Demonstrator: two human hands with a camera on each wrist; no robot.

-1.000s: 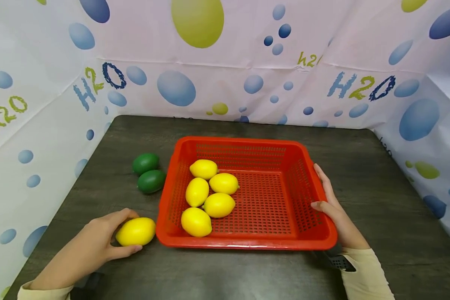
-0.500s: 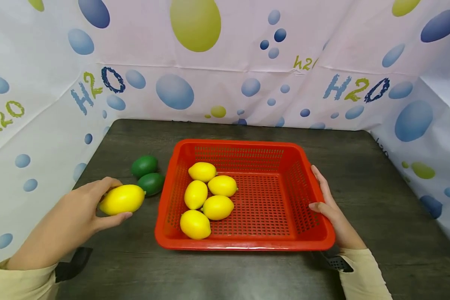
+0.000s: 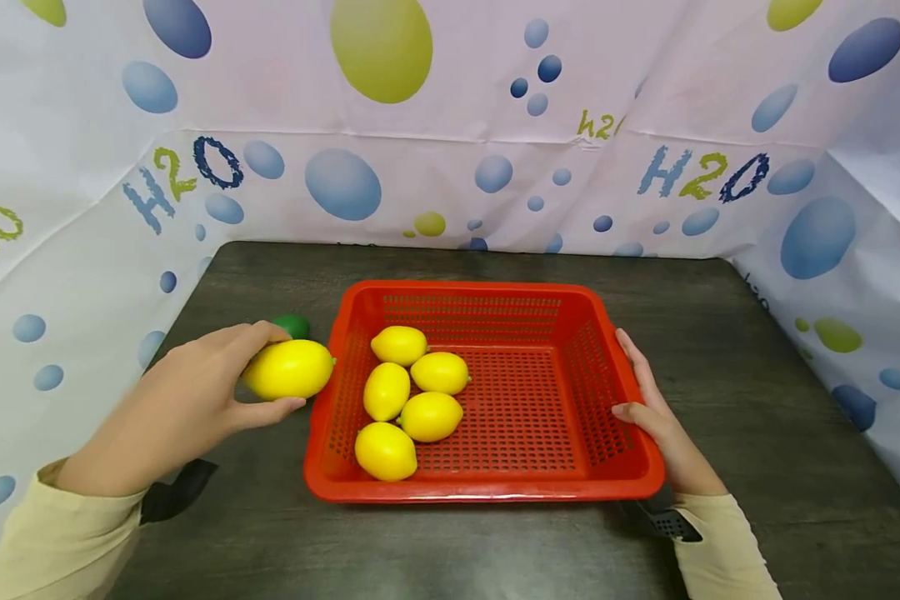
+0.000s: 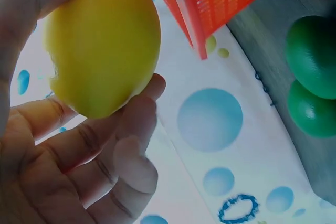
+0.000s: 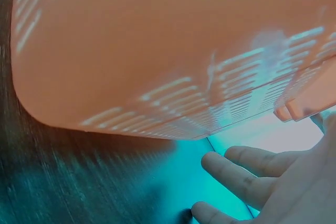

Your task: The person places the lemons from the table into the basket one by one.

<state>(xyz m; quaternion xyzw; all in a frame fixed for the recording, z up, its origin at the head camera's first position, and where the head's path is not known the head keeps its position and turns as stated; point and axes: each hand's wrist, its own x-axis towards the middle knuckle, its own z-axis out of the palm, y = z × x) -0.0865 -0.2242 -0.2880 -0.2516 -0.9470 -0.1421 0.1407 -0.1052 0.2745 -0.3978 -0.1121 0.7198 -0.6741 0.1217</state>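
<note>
A yellow lemon (image 3: 292,371) is pinched between the thumb and fingers of my left hand (image 3: 183,404), up off the table at the basket's left side. The left wrist view shows the lemon (image 4: 107,45) between thumb and fingertips. Several more lemons (image 3: 431,417) lie together in the left half of a red plastic basket (image 3: 487,490) with slotted walls. My right hand (image 3: 667,433) holds the basket's right rim, thumb over the inside. In the right wrist view, fingers (image 5: 241,179) of that hand extend below the basket's outer wall (image 5: 131,51).
Two smooth green fruits (image 4: 312,56) lie on the dark wooden table (image 3: 757,375), left of the basket; the left hand largely hides them in the head view. A white sheet (image 3: 450,167) with coloured bubbles and lettering stands around the back and sides.
My left hand has lifted the lemon from the table and brought it up, then rightward to the basket's left rim. The right hand stays at the basket's right rim.
</note>
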